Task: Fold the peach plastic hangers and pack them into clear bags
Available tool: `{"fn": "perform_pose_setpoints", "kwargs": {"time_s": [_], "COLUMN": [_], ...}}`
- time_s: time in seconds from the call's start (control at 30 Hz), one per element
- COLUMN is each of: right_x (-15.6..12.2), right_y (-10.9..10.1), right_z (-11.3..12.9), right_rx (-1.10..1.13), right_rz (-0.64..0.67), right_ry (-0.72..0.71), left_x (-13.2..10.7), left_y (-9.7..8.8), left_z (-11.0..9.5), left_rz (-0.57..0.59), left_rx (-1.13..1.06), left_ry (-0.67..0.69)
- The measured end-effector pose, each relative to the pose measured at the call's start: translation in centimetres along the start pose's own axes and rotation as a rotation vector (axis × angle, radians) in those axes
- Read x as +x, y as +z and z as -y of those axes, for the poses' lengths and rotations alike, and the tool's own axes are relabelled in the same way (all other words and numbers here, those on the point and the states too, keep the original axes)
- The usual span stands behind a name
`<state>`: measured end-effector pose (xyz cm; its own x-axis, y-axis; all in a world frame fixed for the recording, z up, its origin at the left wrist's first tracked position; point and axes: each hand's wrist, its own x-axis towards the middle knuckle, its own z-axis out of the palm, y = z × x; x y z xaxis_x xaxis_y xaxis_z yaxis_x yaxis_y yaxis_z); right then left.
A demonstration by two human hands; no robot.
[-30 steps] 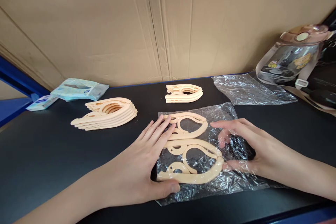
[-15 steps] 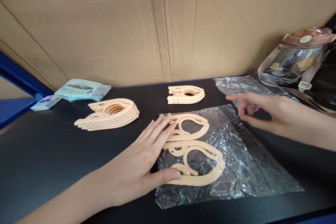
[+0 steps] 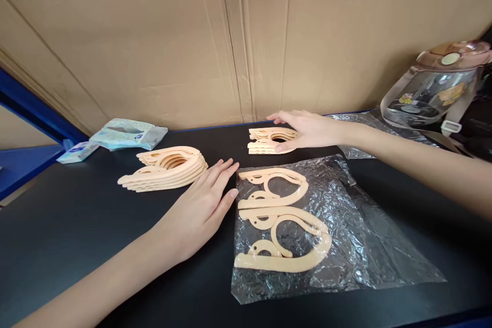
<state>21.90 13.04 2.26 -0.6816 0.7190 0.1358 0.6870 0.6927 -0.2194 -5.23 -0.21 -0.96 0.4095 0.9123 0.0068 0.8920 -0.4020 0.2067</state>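
A clear plastic bag lies flat on the black table with peach plastic folding hangers inside it. My left hand rests flat on the table just left of the bag, fingers stretched out and holding nothing. My right hand reaches across to the back. Its fingers lie over a small stack of folded peach hangers and its thumb is pressed against the stack's front edge. A larger stack of the same hangers sits to the left.
A cardboard wall closes the back of the table. Two blue tissue packs lie at the back left. Another crumpled clear bag and a tinted water bottle with a strap lie at the back right.
My right hand left the bag and swung back and left onto the small hanger stack. My left hand slid off the bagged hangers onto the table beside the bag.
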Motion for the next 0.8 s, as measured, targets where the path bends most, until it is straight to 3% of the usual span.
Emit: {"fn": "perform_pose_setpoints", "kwargs": {"time_s": [0.2, 0.37, 0.63, 0.8], "right_x": [1.1, 0.2, -4.7, -9.2], "right_y": [0.9, 0.2, -2.1, -3.1], "right_z": [-0.5, -0.9, -1.3, -0.5], "right_rx": [-0.03, -0.01, -0.1, -0.28], "right_rz": [-0.006, -0.096, -0.227, -0.197], "right_ry": [-0.012, 0.004, 0.039, 0.076], "left_x": [-0.5, -1.0, -1.0, -1.2], "left_y": [0.2, 0.6, 0.6, 0.7], "left_z": [0.2, -0.3, -0.7, -0.7], "left_rz": [-0.047, -0.042, -0.048, -0.064], "left_rx": [0.003, -0.006, -0.083, -0.08], "left_ry": [0.163, 0.239, 0.235, 0.243]}}
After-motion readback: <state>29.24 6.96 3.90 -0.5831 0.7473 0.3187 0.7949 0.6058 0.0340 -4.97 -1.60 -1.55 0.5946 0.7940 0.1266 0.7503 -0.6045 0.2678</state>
